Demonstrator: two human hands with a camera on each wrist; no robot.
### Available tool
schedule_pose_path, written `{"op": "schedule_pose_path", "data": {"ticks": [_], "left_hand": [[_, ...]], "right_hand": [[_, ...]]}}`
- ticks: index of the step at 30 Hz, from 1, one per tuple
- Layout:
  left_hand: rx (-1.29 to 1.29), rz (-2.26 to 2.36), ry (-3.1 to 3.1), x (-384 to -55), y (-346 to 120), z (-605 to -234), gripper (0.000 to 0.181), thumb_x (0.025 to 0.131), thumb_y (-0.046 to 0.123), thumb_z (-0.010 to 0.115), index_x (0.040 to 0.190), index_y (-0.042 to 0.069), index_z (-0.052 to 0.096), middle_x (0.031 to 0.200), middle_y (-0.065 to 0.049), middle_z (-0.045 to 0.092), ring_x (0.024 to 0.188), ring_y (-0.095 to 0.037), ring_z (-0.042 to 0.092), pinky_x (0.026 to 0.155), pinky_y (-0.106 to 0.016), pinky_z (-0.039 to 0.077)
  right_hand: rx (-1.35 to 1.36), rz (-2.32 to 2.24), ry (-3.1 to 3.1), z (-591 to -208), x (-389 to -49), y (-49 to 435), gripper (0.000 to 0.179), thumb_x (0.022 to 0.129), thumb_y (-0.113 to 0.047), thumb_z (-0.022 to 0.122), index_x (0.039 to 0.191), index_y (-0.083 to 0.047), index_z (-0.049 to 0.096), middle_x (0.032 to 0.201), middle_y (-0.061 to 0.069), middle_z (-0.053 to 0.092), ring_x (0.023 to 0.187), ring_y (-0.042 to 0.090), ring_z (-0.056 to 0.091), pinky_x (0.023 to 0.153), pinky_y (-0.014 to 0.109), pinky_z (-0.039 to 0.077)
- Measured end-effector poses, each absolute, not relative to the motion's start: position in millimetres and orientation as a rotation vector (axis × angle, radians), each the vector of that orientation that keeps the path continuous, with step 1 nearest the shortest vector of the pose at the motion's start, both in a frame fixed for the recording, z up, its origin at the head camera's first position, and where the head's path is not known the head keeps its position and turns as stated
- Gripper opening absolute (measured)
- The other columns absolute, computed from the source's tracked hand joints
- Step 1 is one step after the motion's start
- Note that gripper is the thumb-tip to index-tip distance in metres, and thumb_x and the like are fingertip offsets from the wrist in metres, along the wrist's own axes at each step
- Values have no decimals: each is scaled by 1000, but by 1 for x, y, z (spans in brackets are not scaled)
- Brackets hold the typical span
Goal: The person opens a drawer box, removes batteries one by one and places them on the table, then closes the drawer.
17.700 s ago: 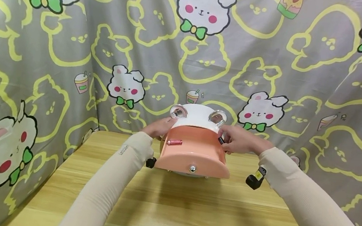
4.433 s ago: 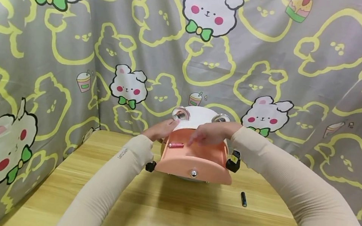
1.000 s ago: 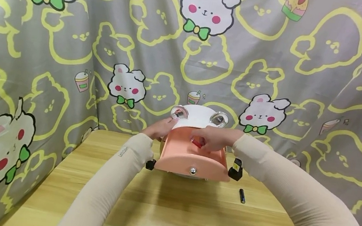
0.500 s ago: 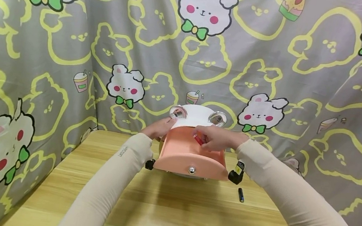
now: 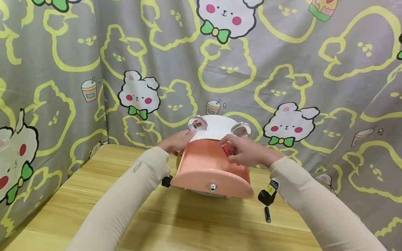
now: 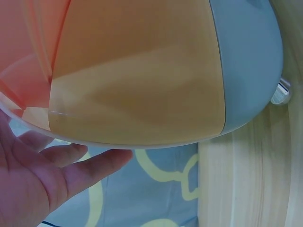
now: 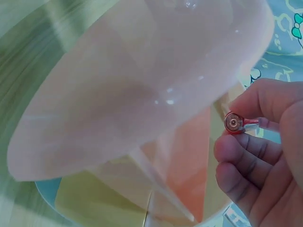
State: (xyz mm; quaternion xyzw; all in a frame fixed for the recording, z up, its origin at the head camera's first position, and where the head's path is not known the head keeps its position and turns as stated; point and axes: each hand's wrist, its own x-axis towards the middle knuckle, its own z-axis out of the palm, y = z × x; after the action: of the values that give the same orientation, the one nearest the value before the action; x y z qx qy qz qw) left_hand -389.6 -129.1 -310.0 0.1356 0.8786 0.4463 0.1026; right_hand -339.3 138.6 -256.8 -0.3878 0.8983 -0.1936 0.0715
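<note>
Red cylinder: pinched, off the drawer (image 5: 213, 179) floor, toward the drawer's rear right corner.
Long axis: in head view, slants from rear left to front right; right-wrist view shows one end.
Right hand (image 5: 248, 151): thumb and fingers closed on red cylinder (image 5: 225, 149); nearer hand.
Left hand (image 5: 177, 141): fingers extended, touching case (image 5: 216, 128), left side.
Dark cylinder (image 5: 267, 214): on table (image 5: 201, 240), beyond drawer's front right corner.

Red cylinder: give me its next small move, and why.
Probably the right hand should carry the red cylinder away from the open drawer and lower it beside the dark cylinder: the hand already pinches it, and the dark one lies loose on the table.
</note>
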Motion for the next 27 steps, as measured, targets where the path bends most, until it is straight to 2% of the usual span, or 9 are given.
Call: {"op": "schedule_pose_path", "data": {"ticks": [5,11,17,27], "left_hand": [[389,1323,2592,-389,-128,-308,59,102,56,22,140,14,41,116,-13,53,92,-28,57,74,-46,51],[379,1331,2577,-390,-127,-307,59,103,54,22,143,14,39,123,-13,51,99,-28,57,79,-49,52],[377,1323,2579,-390,-129,-306,60,103,54,22,144,13,37,126,-13,51,102,-28,56,77,-45,52],[355,1322,2572,-389,-129,-307,61,102,55,22,147,15,35,130,-13,49,106,-30,55,78,-46,52]], "right_hand": [[-1134,-640,2706,-259,-338,146,42,87,-2,61,127,-4,48,77,2,59,65,17,54,63,32,49],[-1053,-714,2740,-261,-335,154,41,88,-3,64,126,-5,48,80,4,60,69,20,56,66,33,51],[-1025,-731,2780,-264,-334,162,42,87,-3,66,124,-5,48,79,4,59,69,20,56,65,33,51],[-1059,-716,2856,-273,-330,178,40,84,-5,66,121,-5,50,75,1,58,66,17,55,63,33,50]]}}
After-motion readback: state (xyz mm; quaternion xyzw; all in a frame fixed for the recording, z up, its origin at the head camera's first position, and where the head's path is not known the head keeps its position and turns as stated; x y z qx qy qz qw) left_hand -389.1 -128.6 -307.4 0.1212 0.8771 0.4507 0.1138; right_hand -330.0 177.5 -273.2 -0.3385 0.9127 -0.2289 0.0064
